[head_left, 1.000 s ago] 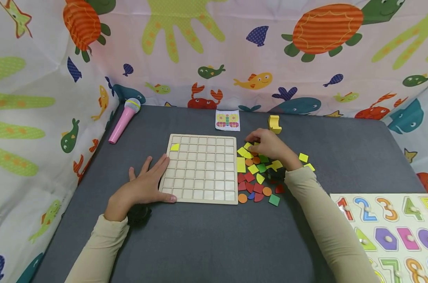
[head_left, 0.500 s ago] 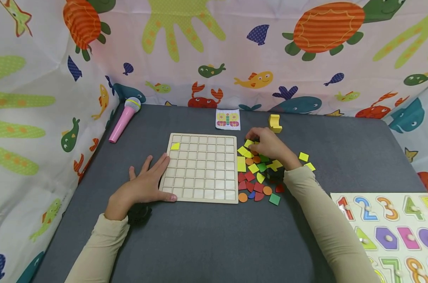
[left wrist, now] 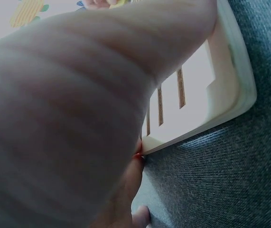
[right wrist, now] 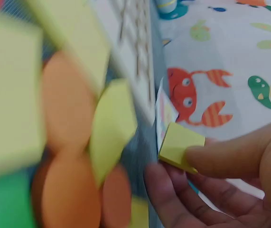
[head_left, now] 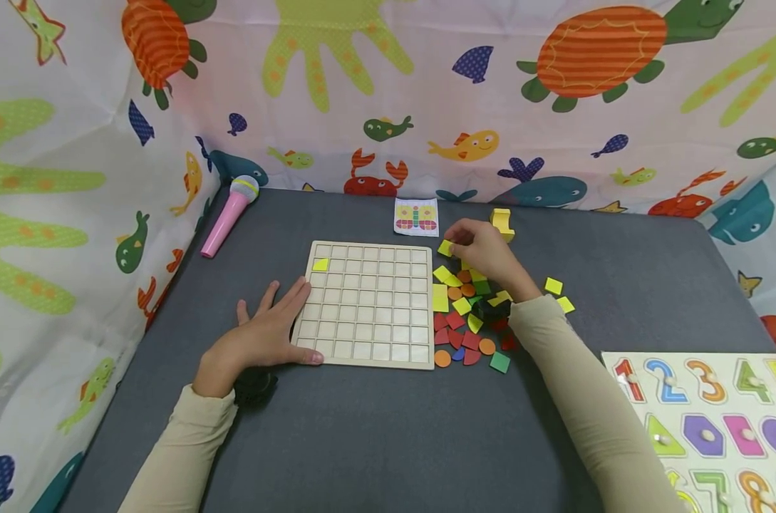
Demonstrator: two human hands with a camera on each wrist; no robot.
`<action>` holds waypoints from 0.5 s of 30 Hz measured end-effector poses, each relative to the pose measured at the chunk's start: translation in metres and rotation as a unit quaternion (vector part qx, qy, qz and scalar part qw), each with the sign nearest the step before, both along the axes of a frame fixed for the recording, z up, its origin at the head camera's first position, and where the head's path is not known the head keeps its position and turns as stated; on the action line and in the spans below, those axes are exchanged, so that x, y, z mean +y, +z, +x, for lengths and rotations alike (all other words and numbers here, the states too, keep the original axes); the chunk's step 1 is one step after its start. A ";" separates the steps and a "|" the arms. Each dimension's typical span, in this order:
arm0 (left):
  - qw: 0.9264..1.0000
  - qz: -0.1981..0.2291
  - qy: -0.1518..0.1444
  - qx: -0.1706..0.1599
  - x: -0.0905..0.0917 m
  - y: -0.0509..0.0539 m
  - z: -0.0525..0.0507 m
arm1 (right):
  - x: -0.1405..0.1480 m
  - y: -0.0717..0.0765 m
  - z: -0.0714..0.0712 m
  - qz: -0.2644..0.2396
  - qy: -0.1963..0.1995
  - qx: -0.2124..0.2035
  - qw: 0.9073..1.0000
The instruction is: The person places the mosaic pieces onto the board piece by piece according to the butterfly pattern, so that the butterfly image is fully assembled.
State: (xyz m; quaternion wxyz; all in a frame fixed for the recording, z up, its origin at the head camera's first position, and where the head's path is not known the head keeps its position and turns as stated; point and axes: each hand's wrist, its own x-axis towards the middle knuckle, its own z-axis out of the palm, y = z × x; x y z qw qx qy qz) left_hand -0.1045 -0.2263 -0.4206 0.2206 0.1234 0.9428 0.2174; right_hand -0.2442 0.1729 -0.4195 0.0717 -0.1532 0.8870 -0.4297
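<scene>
Dark grey tabletop (head_left: 362, 442), well spread

Its surface looks woven. A pale wooden grid board (head_left: 365, 313) lies flat near the middle, and just beside its right edge sits a cluster of loose pieces (head_left: 471, 339) in yellow, orange, red, green and blue. Two yellow pieces (head_left: 553, 286) lie farther right. Toward the back are a small picture card (head_left: 416, 217), yellow blocks (head_left: 502, 218) and, at the left, a pink microphone (head_left: 227, 221). A number-and-shape puzzle board (head_left: 678, 409) lies at right front, partly out of view
</scene>
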 end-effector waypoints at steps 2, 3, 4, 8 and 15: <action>1.000 0.000 0.000 -0.001 0.000 0.001 0.000 | -0.005 0.000 -0.002 -0.040 0.002 -0.015 0.999; 1.000 0.000 0.000 -0.002 0.001 0.001 0.000 | -0.008 0.000 -0.002 -0.059 0.004 -0.023 0.998; 1.000 0.001 0.000 -0.001 0.001 0.001 0.001 | -0.012 0.000 -0.003 -0.079 0.007 -0.031 0.996; 1.000 -0.002 0.000 -0.001 0.001 0.002 0.001 | -0.027 0.004 -0.003 -0.129 0.016 -0.052 0.990; 1.000 -0.005 0.002 0.001 0.001 0.000 0.000 | -0.061 0.009 -0.005 -0.153 0.038 -0.069 0.985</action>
